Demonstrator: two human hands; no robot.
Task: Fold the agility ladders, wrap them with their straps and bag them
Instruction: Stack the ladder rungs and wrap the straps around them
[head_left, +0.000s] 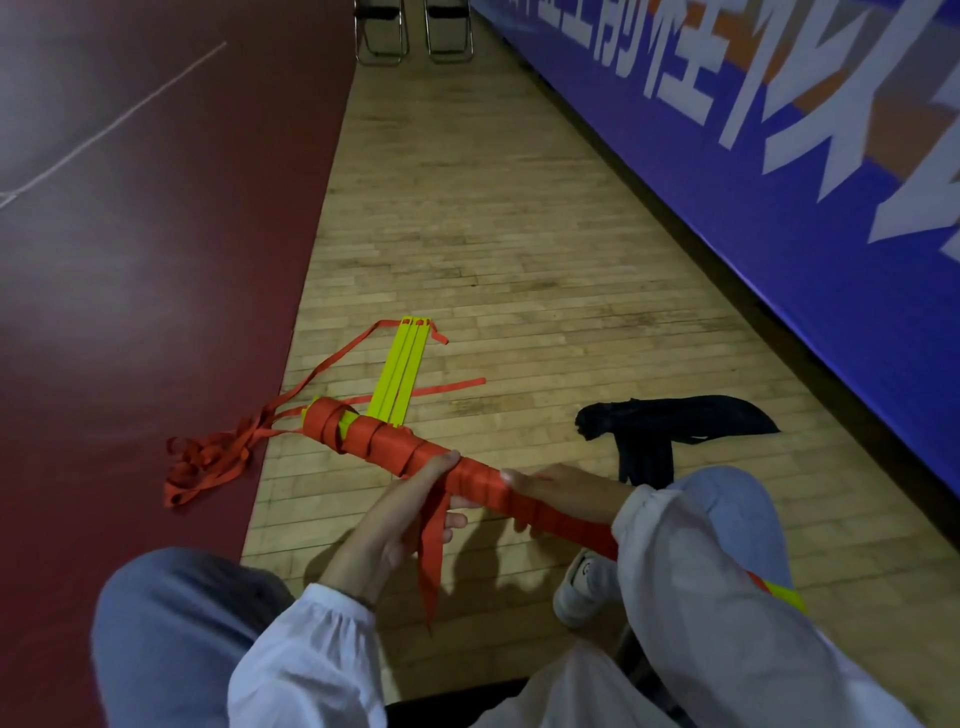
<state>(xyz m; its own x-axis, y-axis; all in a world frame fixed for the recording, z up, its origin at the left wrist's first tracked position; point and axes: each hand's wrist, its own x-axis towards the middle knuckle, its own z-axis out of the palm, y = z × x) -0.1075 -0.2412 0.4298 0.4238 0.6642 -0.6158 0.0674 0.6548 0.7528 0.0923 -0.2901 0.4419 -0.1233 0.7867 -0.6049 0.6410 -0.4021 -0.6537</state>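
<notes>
Occupying the bottom edge: two white sleeves (311, 665) and grey-blue trouser knees (171, 613). Showing at lower right: a white shoe (584, 587) bearing a small mark, too blurred for reading.

Grasping the ladder bundle (379, 441) at centre frame with the left hand (395, 525), fingers curling under and thumb lying over the top. Also trapping the red strap tail (434, 561), which is hanging down from that hand. Clasping the same bundle just to the right with the right hand (556, 493), thumb on top, fingertips curling beneath.

Running diagonally from centre left to lower right, wound in red strap, with yellow ends peeking out at both extremes.

Lying flat on the wooden floor (493, 208) beyond the far end: yellow rungs (402, 369). Piling up on the dark red mat (130, 286) at left: loose red strap (208, 462). Resting right of centre, apart from the bundle: a crumpled black bag (675, 421).

Spanning the upper right: a blue banner (779, 197) carrying large white characters, angled and cropped, not reading reliably. Standing at top centre: two folding chairs (382, 31).
</notes>
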